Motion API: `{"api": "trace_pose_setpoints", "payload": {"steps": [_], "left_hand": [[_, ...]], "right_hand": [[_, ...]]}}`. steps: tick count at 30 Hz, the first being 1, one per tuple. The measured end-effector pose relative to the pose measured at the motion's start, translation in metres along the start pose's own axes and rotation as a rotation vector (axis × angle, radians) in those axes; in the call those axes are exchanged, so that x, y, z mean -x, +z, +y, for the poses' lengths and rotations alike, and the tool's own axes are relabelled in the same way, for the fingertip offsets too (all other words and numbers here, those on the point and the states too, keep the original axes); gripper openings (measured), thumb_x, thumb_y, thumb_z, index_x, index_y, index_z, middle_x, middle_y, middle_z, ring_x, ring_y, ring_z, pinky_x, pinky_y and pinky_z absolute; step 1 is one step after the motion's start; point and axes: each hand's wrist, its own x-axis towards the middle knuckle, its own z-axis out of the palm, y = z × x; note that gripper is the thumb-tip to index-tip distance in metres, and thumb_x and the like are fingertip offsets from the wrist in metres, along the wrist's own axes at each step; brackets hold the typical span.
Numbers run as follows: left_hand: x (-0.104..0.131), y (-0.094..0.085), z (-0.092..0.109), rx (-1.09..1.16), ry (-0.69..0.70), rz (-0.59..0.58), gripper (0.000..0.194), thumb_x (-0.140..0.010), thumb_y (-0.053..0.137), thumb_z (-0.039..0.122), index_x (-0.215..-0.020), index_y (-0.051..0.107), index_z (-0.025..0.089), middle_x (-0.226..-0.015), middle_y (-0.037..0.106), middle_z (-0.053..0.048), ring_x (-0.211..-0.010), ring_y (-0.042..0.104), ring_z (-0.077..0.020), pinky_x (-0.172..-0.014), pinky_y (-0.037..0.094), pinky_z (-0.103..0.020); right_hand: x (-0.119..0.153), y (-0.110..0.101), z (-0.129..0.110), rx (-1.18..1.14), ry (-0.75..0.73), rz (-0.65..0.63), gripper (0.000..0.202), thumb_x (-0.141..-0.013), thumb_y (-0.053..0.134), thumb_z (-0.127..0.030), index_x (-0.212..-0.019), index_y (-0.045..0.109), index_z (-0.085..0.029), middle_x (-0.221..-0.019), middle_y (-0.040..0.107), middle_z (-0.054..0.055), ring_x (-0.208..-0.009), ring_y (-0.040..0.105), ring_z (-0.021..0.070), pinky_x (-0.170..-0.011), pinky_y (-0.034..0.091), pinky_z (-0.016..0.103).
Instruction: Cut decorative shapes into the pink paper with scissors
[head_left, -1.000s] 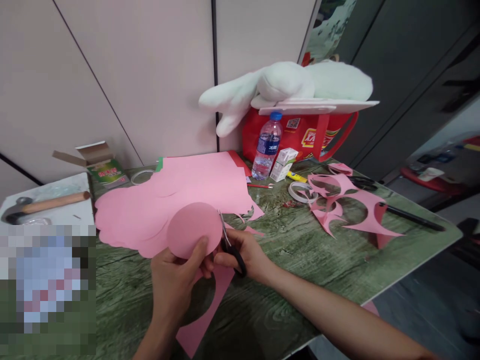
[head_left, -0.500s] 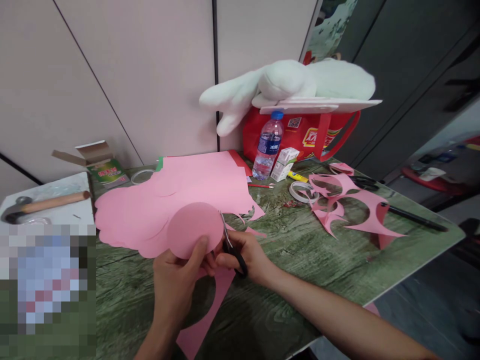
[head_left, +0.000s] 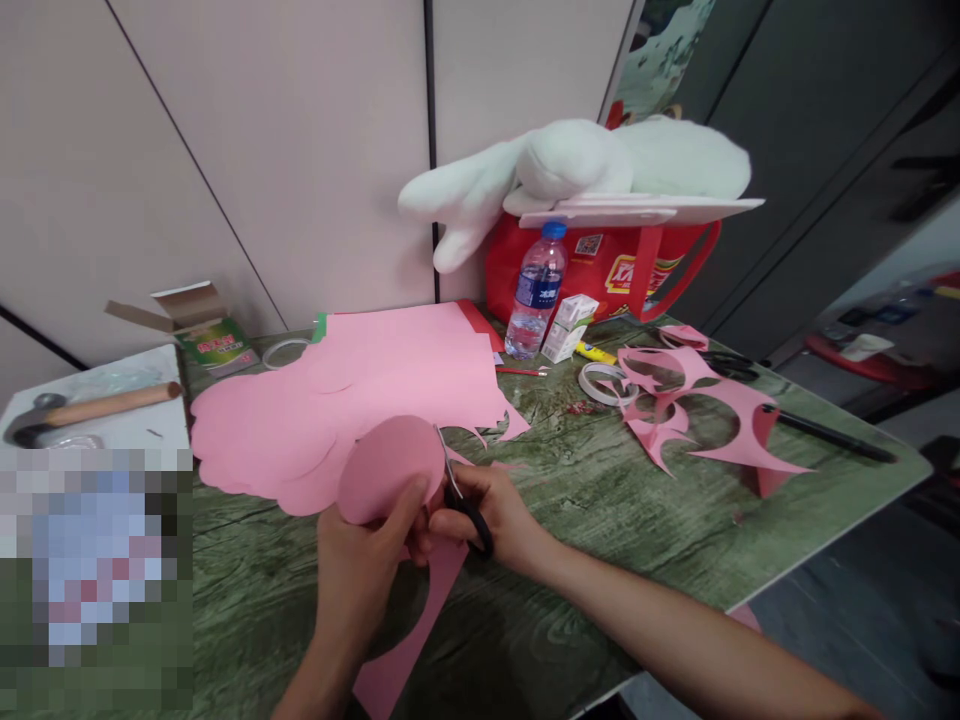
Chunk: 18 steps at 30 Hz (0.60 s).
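Note:
Between the thumb and fingers of my left hand (head_left: 367, 560) is a round pink paper disc (head_left: 394, 465), tilted up off the table. My right hand (head_left: 495, 520) is closed around the black handles of a pair of scissors (head_left: 469, 515). Their blades stand along the disc's right edge; how far apart the blades are I cannot make out. Below my hands hangs a curved pink paper strip (head_left: 420, 640); its upper end is hidden by my fingers. Behind the disc lies a pile of pink paper rounds and sheets (head_left: 300, 430).
Cut pink scraps (head_left: 720, 400), a tape roll (head_left: 606, 384) and a black pen-like stick (head_left: 832, 435) lie to the right. A water bottle (head_left: 536, 295) and small carton (head_left: 570, 328) stand before a red bag (head_left: 600, 265). At left are a hammer (head_left: 112, 402) and an opened box (head_left: 214, 340).
The paper disc has turned and tipped in my left hand, so it looks narrower. My left hand has shifted slightly right. The scissors have barely moved.

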Motion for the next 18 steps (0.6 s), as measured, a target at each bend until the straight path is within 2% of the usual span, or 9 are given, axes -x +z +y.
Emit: {"api": "trace_pose_setpoints", "payload": {"steps": [7,14,18], "left_hand": [[-0.0001,0.0004,0.0011,0.111,-0.044,-0.029,0.039,-0.066,0.071,0.037,-0.037,0.054,0.017,-0.029,0.049,0.002,-0.026,0.042,-0.008,-0.031,0.035,-0.018],[-0.0005,-0.001,-0.0036,0.092,-0.026,-0.038,0.041,-0.068,0.071,0.038,-0.036,0.054,0.017,-0.03,0.049,0.002,-0.026,0.042,-0.0079,-0.031,0.035,-0.019],[0.0003,-0.0008,-0.0037,0.066,-0.027,-0.015,0.041,-0.067,0.071,0.037,-0.036,0.054,0.018,-0.028,0.047,0.002,-0.026,0.042,-0.0084,-0.029,0.033,-0.019]], "right_hand": [[-0.0014,-0.0025,-0.004,0.012,-0.015,0.028,0.047,-0.058,0.083,-0.051,-0.074,0.055,-0.017,-0.061,0.05,-0.005,-0.053,0.044,0.0093,-0.052,0.035,0.023],[-0.0008,-0.0032,-0.0016,0.036,0.014,0.011,0.049,-0.059,0.08,-0.057,-0.079,0.057,-0.018,-0.064,0.055,-0.002,-0.061,0.053,0.0149,-0.056,0.042,0.027],[-0.001,-0.0032,-0.0027,0.043,0.005,0.013,0.05,-0.059,0.08,-0.057,-0.079,0.058,-0.017,-0.065,0.055,-0.002,-0.06,0.052,0.014,-0.057,0.043,0.026]]}}
